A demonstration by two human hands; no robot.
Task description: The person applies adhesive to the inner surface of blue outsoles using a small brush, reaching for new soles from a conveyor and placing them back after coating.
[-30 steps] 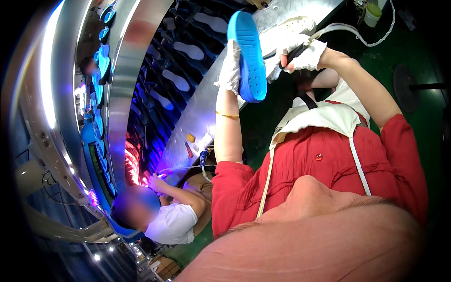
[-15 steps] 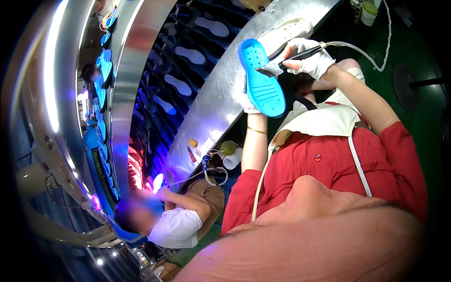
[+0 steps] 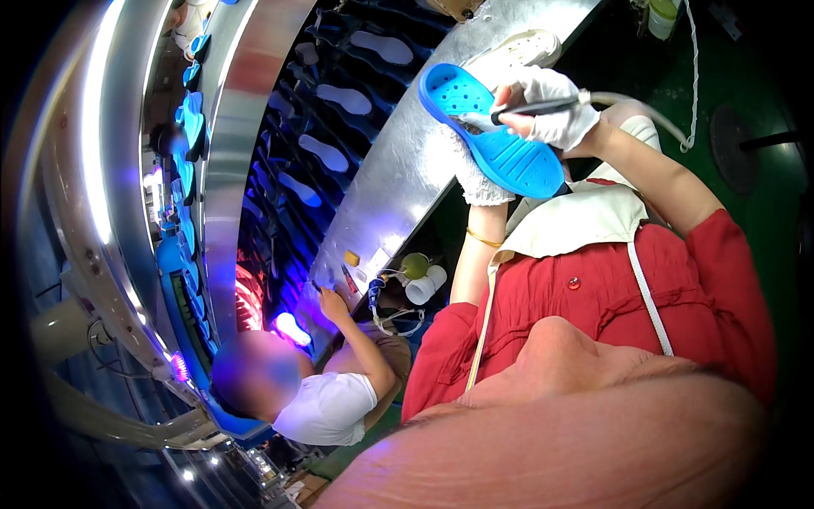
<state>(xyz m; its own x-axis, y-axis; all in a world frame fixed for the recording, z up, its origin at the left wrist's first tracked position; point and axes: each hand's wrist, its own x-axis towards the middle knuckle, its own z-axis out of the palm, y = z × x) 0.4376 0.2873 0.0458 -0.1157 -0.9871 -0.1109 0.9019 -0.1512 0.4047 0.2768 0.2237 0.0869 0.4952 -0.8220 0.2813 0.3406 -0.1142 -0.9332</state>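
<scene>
My left hand, in a white knit glove, holds a bright blue shoe sole from underneath, its patterned face turned up toward me. My right hand, also in a white glove, grips a thin dark pen-like tool with a pale hose trailing off to the right. The tool's tip rests on the middle of the sole. Both hands are raised in front of my red shirt and white apron.
A curved metal workbench runs beside a conveyor carrying several blue and white soles. A white shoe lies on the bench. A person in a white shirt works at the bench to my left, near purple lights.
The blue sole has come down and tilted flat toward me. My right hand has moved the tool onto its surface.
</scene>
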